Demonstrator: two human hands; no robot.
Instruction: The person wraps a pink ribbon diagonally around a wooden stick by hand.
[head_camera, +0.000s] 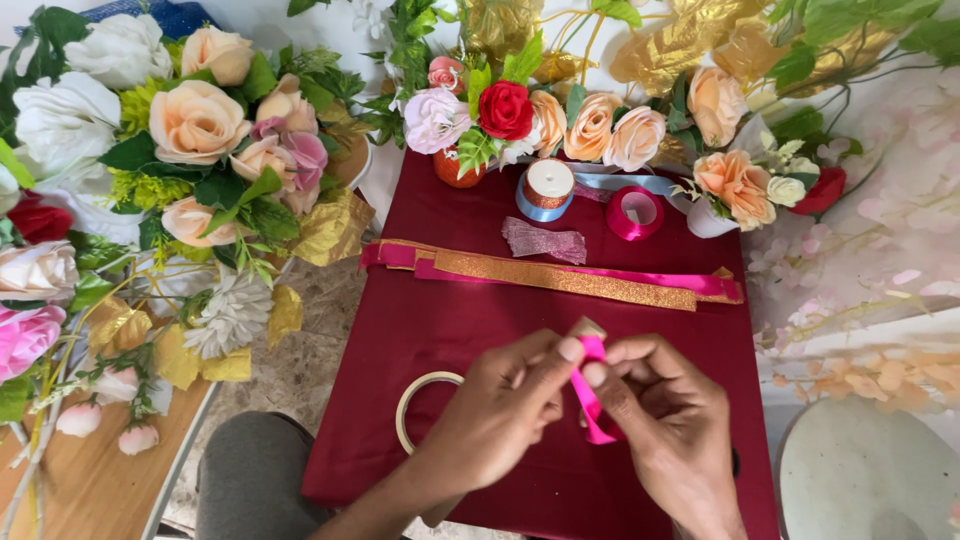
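Note:
Both my hands meet over a dark red cloth (450, 330). My left hand (500, 410) and my right hand (665, 410) together pinch a folded piece of bright pink ribbon (592, 395), whose loop hangs down between the fingers. A small beige strip sticks up above the fingertips. A pale tape ring (408, 400) lies on the cloth just left of my left hand. Farther back, long pink and gold glitter ribbon strips (560, 275) lie across the cloth.
At the back sit a blue ribbon spool (545, 190), a pink ribbon roll (635, 213), a mauve glitter bow (545, 241) and an orange pot of flowers (455, 168). Artificial flower bouquets (200, 130) fill the left and top. My knee (250, 480) is at lower left.

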